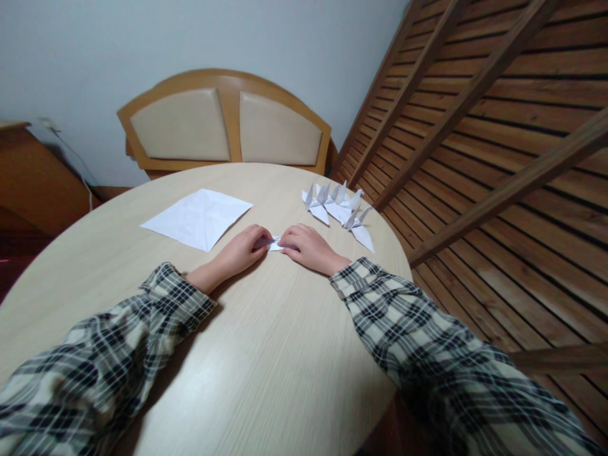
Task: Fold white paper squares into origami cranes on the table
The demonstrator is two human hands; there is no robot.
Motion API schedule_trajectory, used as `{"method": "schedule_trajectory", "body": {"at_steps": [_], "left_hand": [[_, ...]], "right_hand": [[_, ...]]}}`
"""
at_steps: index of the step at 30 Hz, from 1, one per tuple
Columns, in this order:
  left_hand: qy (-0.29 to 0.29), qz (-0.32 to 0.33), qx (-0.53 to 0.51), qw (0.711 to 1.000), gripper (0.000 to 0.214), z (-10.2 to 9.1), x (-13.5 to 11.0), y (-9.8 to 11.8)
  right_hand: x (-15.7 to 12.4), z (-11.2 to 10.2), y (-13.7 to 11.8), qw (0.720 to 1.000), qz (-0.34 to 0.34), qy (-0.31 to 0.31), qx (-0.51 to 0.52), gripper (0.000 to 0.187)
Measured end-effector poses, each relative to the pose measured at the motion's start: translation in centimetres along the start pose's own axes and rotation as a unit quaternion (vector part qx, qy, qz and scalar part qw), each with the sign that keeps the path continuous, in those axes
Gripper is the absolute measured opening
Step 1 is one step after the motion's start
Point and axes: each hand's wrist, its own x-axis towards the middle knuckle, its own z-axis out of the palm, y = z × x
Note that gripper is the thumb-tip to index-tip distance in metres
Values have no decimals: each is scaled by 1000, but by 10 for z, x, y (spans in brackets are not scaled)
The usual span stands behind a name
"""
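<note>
My left hand (243,248) and my right hand (308,247) meet on the round table (266,354). Between their fingertips lies a small folded piece of white paper (274,243), mostly hidden by the fingers. Both hands are curled and pinch or press this piece against the tabletop. A creased square sheet of white paper (197,217) lies flat just left of my left hand. Several folded white paper cranes (338,204) stand in a group behind and right of my right hand.
A wooden chair with two padded back panels (225,123) stands at the table's far side against a pale wall. Slatted wooden panelling (498,158) runs along the right. A wooden cabinet (33,177) sits at the far left.
</note>
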Motion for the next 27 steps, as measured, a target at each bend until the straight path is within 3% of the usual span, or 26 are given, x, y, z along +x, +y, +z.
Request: {"method": "schedule_trajectory", "body": {"at_steps": [5,16,27], "left_hand": [[-3,-13,-8,1000,14,0,0,2],[-13,39,0,999,19,4,0,-6],[-14,42,1,999,21,0,0,-4]], "right_hand": [[0,1,2,1000,-4,5,2,18],[0,1,6,1000,-9,15,23,19],[0,-1,5,999,-3,13,36,19]]}}
